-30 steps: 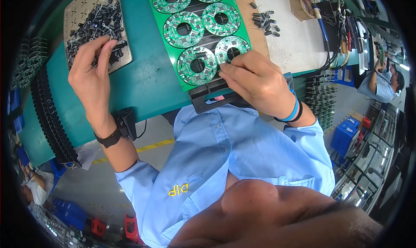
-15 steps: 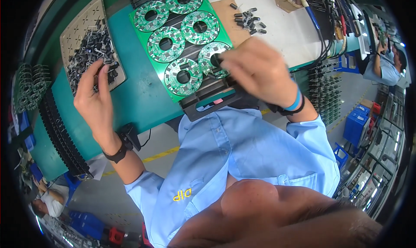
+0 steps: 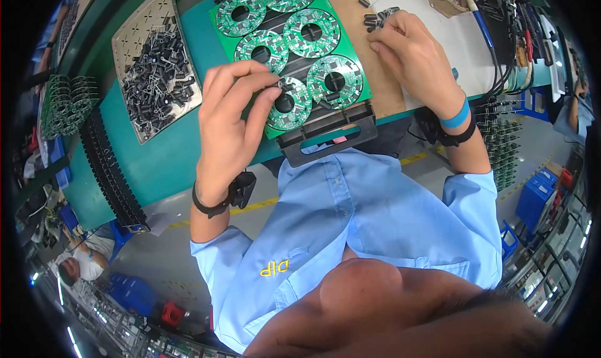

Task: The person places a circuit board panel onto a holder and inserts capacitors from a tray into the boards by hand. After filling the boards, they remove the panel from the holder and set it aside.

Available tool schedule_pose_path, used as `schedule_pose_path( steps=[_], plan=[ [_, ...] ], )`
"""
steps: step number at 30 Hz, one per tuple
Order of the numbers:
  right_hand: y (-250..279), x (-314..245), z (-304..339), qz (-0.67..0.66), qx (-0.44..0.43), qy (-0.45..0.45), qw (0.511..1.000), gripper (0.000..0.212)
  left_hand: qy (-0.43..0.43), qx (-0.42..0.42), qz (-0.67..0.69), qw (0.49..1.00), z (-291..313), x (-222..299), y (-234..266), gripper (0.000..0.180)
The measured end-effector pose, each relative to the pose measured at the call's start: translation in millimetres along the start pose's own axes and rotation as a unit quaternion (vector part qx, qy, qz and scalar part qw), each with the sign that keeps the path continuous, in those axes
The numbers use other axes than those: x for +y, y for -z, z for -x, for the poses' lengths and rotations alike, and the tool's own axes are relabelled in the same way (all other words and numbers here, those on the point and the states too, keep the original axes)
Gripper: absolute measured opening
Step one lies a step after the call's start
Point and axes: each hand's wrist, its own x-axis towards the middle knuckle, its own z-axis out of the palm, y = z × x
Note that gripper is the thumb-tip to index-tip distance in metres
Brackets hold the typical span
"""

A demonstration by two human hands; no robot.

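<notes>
My left hand is over the lower left round circuit board, thumb and index finger pinched close together at its edge. Whatever sits between those fingertips is too small to make out. My right hand reaches to a small pile of black capacitors on brown cardboard, its fingers curled and closed, hiding part of the pile. What they grip is hidden. Several round green boards sit in a green panel on a black carrier. On the lower right board, dark cylindrical capacitors lie near the lower edge.
A beige tray heaped with black capacitors stands on the green bench at left. Beside it are a black slotted rack and stacked boards. Cables and a blue-handled tool lie at right. Co-workers sit farther off.
My left hand has moved right from the tray to the lower left board. My right hand has gone from the lower right board up to the capacitor pile. The view has shifted slightly.
</notes>
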Motion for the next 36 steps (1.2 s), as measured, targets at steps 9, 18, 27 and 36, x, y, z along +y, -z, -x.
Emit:
schedule_pose_path(
  steps=[9, 18, 27, 36],
  plan=[
    [11.7, -9.5, -0.9, -0.113, 0.082, 0.039, 0.989, 0.013, 0.009, -0.02, 0.047, 0.999, -7.6, -14.3, -9.2, 0.015],
    [13.5, -30.7, 12.6, -0.24, 0.05, -0.024, 0.969, 0.015, 0.002, -0.042, 0.036, 0.998, -8.0, -14.2, -12.8, 0.013],
    [12.2, -30.4, 15.7, -0.241, 0.047, -0.041, 0.968, 0.017, -0.016, -0.047, 0.024, 0.998, -8.9, -15.1, -12.2, 0.014],
    [16.3, -35.5, 13.7, -0.248, 0.057, -0.049, 0.966, 0.017, -0.032, -0.044, 0.015, 0.998, -8.3, -19.5, -11.2, 0.015]
  ],
)
